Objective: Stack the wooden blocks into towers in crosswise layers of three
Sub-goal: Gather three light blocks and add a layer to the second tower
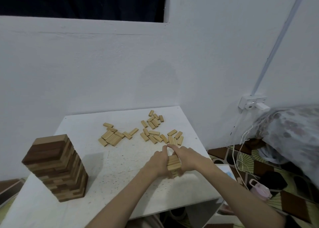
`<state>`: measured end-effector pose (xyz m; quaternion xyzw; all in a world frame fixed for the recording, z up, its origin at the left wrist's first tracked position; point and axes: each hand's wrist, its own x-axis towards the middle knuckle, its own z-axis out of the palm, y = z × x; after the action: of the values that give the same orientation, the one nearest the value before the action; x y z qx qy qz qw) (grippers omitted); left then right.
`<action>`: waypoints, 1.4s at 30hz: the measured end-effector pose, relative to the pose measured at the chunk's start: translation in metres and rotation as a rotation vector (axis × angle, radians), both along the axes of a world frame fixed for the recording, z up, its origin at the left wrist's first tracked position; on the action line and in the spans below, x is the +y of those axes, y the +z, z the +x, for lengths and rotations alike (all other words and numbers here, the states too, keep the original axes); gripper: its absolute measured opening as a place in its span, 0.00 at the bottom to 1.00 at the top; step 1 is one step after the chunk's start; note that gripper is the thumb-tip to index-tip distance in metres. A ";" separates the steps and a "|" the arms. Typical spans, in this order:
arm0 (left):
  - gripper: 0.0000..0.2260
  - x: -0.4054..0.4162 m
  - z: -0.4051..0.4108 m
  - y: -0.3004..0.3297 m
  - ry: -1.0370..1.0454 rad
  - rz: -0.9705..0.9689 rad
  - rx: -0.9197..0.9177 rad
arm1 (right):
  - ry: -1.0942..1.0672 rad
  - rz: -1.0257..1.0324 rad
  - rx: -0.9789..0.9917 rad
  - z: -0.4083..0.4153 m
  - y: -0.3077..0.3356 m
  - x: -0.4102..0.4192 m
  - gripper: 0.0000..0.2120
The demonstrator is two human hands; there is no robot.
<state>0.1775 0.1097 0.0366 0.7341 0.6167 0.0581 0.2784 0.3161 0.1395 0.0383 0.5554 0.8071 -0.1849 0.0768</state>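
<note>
A short stack of light wooden blocks [173, 164] stands on the white table [120, 184], right of centre. My left hand [159, 162] presses flat against its left side and my right hand [185, 158] against its right side, fingers straight and pointing away from me. The stack's lower layers are hidden between my palms. Several loose light blocks [155, 132] lie scattered toward the far right of the table, and another loose group of blocks [112, 136] lies at the far middle. A tall finished tower of darker blocks [56, 167] stands at the near left.
The table ends just right of my right hand. Beyond that edge are a patterned floor mat [276, 184], white cables [241, 150], a pink object [260, 190] and a wall socket [252, 102]. A white wall runs behind the table.
</note>
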 end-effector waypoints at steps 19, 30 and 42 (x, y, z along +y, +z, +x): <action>0.51 0.006 -0.028 0.027 0.136 -0.201 -0.299 | -0.158 -0.180 0.105 0.021 0.033 0.008 0.53; 0.42 0.008 -0.021 0.036 0.697 -0.771 -1.208 | -0.676 -0.556 0.791 -0.001 0.039 0.001 0.41; 0.36 -0.001 -0.005 0.051 0.767 -0.798 -1.295 | -0.694 -0.640 0.788 -0.017 0.033 0.006 0.43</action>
<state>0.1720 0.1084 0.0875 0.1430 0.5160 0.3352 0.7752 0.2988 0.1452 0.0713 0.6251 0.4512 -0.6236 -0.1294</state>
